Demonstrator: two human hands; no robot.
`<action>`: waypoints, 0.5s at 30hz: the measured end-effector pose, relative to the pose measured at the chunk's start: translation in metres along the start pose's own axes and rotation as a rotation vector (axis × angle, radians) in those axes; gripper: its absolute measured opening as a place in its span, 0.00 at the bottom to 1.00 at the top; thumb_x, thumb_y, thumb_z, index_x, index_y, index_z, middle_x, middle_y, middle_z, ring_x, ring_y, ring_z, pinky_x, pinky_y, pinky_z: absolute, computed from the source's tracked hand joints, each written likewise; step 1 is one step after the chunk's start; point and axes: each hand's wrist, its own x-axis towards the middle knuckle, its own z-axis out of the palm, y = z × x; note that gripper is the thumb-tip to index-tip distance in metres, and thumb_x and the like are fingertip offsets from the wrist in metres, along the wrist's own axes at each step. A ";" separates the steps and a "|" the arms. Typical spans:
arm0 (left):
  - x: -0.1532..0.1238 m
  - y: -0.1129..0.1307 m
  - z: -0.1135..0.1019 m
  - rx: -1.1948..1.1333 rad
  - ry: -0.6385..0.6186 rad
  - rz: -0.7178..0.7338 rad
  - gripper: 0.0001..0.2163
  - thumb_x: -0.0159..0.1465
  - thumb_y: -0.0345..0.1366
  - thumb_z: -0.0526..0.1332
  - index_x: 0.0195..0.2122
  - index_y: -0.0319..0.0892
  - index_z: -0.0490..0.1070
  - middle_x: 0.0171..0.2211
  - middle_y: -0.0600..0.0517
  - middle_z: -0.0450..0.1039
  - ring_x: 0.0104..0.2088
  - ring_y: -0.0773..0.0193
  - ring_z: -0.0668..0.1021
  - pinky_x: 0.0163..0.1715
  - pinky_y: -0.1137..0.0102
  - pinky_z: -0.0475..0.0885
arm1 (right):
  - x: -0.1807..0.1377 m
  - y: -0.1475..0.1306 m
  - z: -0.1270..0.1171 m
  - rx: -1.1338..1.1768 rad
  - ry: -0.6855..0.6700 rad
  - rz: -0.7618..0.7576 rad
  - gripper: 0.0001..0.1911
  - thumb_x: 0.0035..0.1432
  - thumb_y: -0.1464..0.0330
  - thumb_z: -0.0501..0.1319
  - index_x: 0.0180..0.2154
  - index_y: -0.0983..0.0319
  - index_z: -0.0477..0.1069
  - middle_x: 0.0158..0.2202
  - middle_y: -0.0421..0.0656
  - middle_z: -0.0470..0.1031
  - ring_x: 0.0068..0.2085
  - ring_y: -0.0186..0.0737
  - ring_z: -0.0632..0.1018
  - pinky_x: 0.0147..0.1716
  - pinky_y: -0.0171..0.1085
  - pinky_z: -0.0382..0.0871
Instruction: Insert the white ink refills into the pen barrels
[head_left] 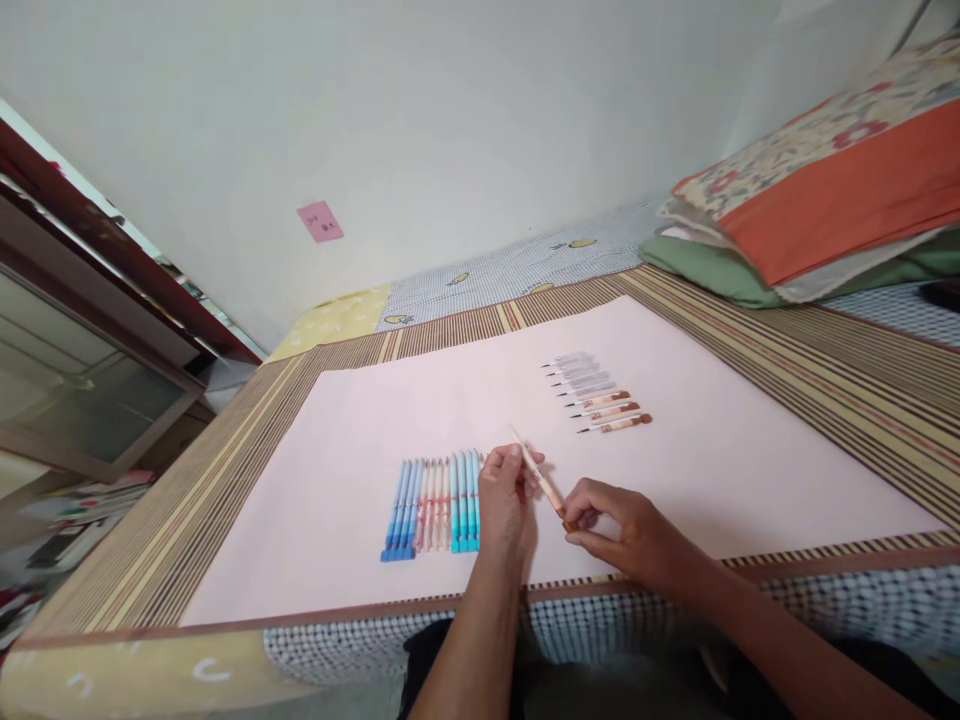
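Observation:
A cream-coloured pen with a brown end (550,488) slants between my two hands. The fingers of my left hand (504,492) pinch its pale upper part, and my right hand (619,520) grips the brown end. Just left of my left hand lies a row of pens: blue pens (403,505), pink pens (434,505) and turquoise pens (464,500), partly covered by that hand. Further right and back is a second group, with several greyish-lavender pens (585,376) and cream-and-brown pens (615,412), their dark tips pointing left.
Under the pens is a large pale pink sheet (315,480) on a striped mat (172,480). Folded bedding (840,190) is piled at the back right. A pink note (320,222) sticks to the wall, and a glass-fronted cabinet (75,370) stands at the left.

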 end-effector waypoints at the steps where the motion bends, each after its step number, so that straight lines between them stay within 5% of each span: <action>1: 0.000 0.000 0.000 -0.002 -0.010 0.001 0.16 0.53 0.44 0.73 0.28 0.37 0.71 0.27 0.49 0.76 0.19 0.76 0.64 0.21 0.76 0.56 | 0.000 0.001 0.000 -0.014 0.005 -0.022 0.02 0.58 0.71 0.62 0.34 0.58 0.71 0.34 0.40 0.75 0.36 0.39 0.76 0.40 0.38 0.71; 15: 0.000 0.003 0.000 -0.027 0.010 -0.036 0.18 0.50 0.43 0.75 0.32 0.37 0.73 0.25 0.52 0.74 0.18 0.77 0.61 0.19 0.78 0.52 | -0.003 -0.002 0.007 -0.043 -0.015 0.024 0.06 0.58 0.73 0.62 0.36 0.57 0.68 0.34 0.39 0.75 0.37 0.38 0.76 0.40 0.37 0.70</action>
